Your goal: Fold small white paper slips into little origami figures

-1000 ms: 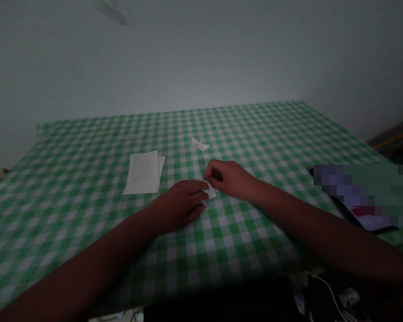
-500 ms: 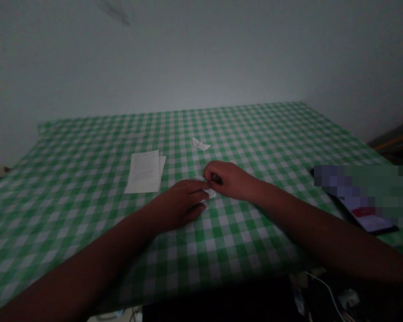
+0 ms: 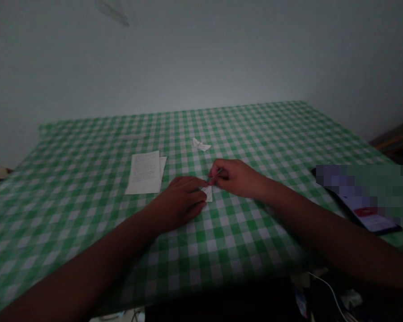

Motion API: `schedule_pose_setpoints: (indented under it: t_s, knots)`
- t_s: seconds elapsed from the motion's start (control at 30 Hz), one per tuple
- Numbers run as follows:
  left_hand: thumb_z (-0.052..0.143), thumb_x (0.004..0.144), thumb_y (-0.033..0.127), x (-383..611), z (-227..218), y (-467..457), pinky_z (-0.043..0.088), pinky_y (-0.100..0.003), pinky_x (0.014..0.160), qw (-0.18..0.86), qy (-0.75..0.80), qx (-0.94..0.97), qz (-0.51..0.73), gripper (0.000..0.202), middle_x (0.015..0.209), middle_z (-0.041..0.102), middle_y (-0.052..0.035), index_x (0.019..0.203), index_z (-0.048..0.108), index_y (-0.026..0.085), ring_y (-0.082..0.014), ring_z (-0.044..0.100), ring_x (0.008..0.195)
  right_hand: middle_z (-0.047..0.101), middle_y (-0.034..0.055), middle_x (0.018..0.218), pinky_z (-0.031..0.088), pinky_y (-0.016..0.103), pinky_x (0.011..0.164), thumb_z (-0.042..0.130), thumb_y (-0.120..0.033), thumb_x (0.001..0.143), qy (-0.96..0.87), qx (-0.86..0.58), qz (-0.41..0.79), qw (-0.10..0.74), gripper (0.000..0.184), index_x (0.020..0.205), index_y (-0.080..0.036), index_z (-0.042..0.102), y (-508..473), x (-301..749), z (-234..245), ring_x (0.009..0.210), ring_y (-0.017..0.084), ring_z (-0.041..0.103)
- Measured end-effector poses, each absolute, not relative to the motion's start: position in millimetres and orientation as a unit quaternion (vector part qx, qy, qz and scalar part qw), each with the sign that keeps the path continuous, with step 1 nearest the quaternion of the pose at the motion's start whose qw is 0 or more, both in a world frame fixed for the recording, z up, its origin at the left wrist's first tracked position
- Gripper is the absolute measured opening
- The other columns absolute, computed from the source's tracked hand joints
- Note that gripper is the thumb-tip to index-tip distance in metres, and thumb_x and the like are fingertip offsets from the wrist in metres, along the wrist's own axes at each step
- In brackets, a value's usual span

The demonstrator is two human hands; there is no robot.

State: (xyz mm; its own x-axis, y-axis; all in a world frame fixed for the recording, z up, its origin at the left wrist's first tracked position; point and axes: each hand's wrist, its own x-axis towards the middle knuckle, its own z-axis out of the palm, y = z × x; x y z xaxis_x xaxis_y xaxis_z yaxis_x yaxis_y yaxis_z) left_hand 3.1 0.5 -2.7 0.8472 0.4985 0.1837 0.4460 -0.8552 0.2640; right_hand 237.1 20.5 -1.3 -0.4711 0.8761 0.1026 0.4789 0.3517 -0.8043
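My left hand lies palm down on a small piece of printed white paper, its fingers stretched out and slightly spread over it. Most of that paper is hidden beneath the fingers. At its upper right edge, my right hand is closed in a pinch. A thin pale sliver, apparently the paper's raised edge, shows between the right thumb and forefinger. The fingertips of both hands nearly meet. Beyond them lies a small folded piece of printed paper, touched by neither hand.
Printed sheets lie stacked to the left. A phone or tablet, partly blurred out, rests at the right. A green-and-white checked cloth covers the table. The wall stands behind, and a white cable hangs below the front edge.
My right hand has shifted slightly right and up, and the pale sliver between its fingers now shows. More of the paper by my left fingertips is visible. My left hand has barely moved.
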Motion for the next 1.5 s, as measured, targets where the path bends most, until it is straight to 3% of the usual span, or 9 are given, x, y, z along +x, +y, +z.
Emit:
schedule_pose_setpoints:
  t_s: [0.2,0.27,0.4,0.5,0.9,1.5]
  knots:
    - [0.045,0.098,0.026,5.3,1.4,0.4,0.038,-0.046,0.103,0.110,0.243,0.958,0.106,0.019,0.130,0.062,-0.0076,0.097,0.062,0.019,-0.0251,0.056,0.119,0.068,0.0028,0.091,0.054,0.029,0.063,0.059,-0.013,0.079,-0.677,-0.444,0.499,0.310,0.010,0.084,-0.021,0.054,26.3,237.9,-11.0,0.078,0.017,0.069]
    - [0.044,0.098,0.025,5.5,1.8,0.5,0.037,-0.046,0.103,0.111,0.247,0.957,0.104,0.020,0.128,0.063,-0.0080,0.096,0.062,0.019,-0.0252,0.056,0.118,0.068,0.0021,0.088,0.054,0.029,0.065,0.059,-0.012,0.078,-0.693,-0.453,0.466,0.312,0.012,0.085,-0.021,0.055,27.0,237.7,-11.4,0.080,0.017,0.068]
    - [0.043,0.097,0.023,5.5,1.8,0.3,0.034,-0.047,0.106,0.116,0.253,0.955,0.107,0.019,0.128,0.063,-0.0087,0.094,0.062,0.018,-0.0257,0.056,0.119,0.063,0.0008,0.086,0.049,0.029,0.072,0.061,-0.010,0.076,-0.808,-0.441,0.268,0.282,0.014,0.084,-0.021,0.057,25.0,236.0,-9.1,0.079,0.015,0.061]
    - [0.043,0.097,0.022,5.7,1.7,0.5,0.035,-0.047,0.105,0.121,0.251,0.954,0.108,0.019,0.128,0.063,-0.0088,0.094,0.062,0.018,-0.0259,0.056,0.119,0.058,0.0007,0.086,0.045,0.028,0.072,0.061,-0.009,0.074,-0.846,-0.413,0.215,0.260,0.016,0.084,-0.020,0.055,23.8,233.6,-10.8,0.078,0.014,0.056]
    - [0.046,0.095,0.022,5.4,-2.3,3.4,0.042,-0.047,0.100,0.146,0.254,0.945,0.144,0.016,0.122,0.065,-0.0095,0.088,0.059,0.018,-0.0250,0.060,0.113,0.054,0.0012,0.087,0.042,0.029,0.072,0.062,-0.011,0.075,-0.847,-0.419,0.221,0.239,0.015,0.082,-0.020,0.054,23.9,229.0,-16.1,0.080,0.015,0.053]
    - [0.047,0.095,0.022,8.2,1.1,1.7,0.036,-0.047,0.103,0.124,0.273,0.946,0.123,0.013,0.126,0.065,-0.0074,0.090,0.059,0.019,-0.0258,0.055,0.121,0.058,0.0039,0.089,0.047,0.028,0.073,0.066,-0.012,0.075,-0.841,-0.433,0.220,0.239,0.010,0.084,-0.017,0.064,26.8,231.1,-16.6,0.078,0.015,0.058]
